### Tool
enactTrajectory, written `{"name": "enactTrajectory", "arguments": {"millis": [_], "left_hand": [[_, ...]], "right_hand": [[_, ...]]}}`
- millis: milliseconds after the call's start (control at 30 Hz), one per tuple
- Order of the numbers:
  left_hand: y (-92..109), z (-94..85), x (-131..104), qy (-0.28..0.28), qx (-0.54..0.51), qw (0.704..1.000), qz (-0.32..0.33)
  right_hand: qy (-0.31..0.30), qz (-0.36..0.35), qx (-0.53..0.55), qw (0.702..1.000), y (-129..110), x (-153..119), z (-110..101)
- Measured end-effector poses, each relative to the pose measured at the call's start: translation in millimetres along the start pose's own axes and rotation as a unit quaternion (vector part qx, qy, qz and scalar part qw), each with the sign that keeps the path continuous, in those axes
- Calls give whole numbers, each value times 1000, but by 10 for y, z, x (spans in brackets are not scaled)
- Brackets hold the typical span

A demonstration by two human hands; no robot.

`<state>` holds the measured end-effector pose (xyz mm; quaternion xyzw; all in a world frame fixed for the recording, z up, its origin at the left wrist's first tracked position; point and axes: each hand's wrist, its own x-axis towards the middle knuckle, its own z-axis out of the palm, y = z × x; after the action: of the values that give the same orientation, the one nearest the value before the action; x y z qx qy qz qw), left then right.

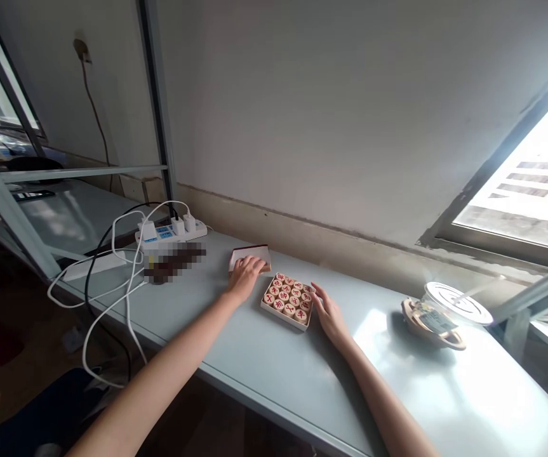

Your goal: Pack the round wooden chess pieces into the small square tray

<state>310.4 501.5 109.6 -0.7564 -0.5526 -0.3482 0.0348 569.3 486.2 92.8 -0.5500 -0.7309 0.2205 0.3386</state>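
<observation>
A shallow box (283, 318) of Chinese chess pieces (289, 310) lies on the desk, the round wooden discs set in rows with red characters facing up. Left of it and a little farther back is the box lid (251, 252), its pale inside showing. My left hand (246, 277) has its fingers bent over the lid's near side and grips it; the thumb is mostly hidden. At the right side of the box rests my right hand (329, 311), fingers stretched along the edge and apart, holding nothing.
A white power strip (173, 233) with plugs and looping cables (128, 298) takes up the desk's left end, near a blurred dark object (174, 261). To the right stand a woven basket-like item (428, 327) and a clear-lidded cup (458, 303) with a straw. A wall runs behind.
</observation>
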Motion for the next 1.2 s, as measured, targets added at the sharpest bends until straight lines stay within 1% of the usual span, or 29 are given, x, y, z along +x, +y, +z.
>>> {"name": "enactTrajectory", "arguments": {"millis": [33, 100, 167, 233, 267, 333, 367, 400, 433, 500, 633, 733, 867, 1033, 1200], "left_hand": [[-23, 36, -3, -24, -3, 1000, -13], [-27, 71, -9, -37, -19, 999, -20], [29, 68, -15, -32, -59, 998, 0], [118, 59, -25, -57, -133, 989, 20], [162, 60, -31, -85, -177, 980, 13], [220, 82, -43, -153, -262, 953, -28], [228, 99, -44, -176, -298, 937, -53], [223, 120, -41, -186, -329, 923, -75], [206, 140, -32, -184, -353, 913, -91], [154, 174, -2, -159, -376, 907, -108], [65, 213, 57, -139, -343, 925, -89], [44, 235, 69, -134, -319, 935, -78], [32, 257, 60, -129, -305, 940, -80], [24, 245, 51, -126, -283, 947, -85], [30, 219, 39, -135, -289, 945, -70]], "right_hand": [[1, -6, 0, 1000, -5, -6, 5], [7, -11, -6, 1000, -13, -11, 10], [10, -13, -11, 1000, -15, -4, 8], [7, -16, -9, 1000, -17, 8, -2], [5, -16, -6, 1000, -22, 13, -11], [2, -13, 4, 1000, -48, 16, -33], [1, -10, 11, 1000, -68, 14, -45], [-1, -8, 19, 1000, -91, 10, -55], [-3, -7, 23, 1000, -115, 4, -62], [-10, -7, 18, 1000, -160, -10, -68], [-1, -6, -25, 1000, -202, -23, -45], [10, 2, -17, 1000, -189, -14, -27], [20, 1, 11, 1000, -175, -5, -23], [53, -11, 1, 999, -242, -22, -31], [83, -32, 53, 995, -278, -12, -69]]}}
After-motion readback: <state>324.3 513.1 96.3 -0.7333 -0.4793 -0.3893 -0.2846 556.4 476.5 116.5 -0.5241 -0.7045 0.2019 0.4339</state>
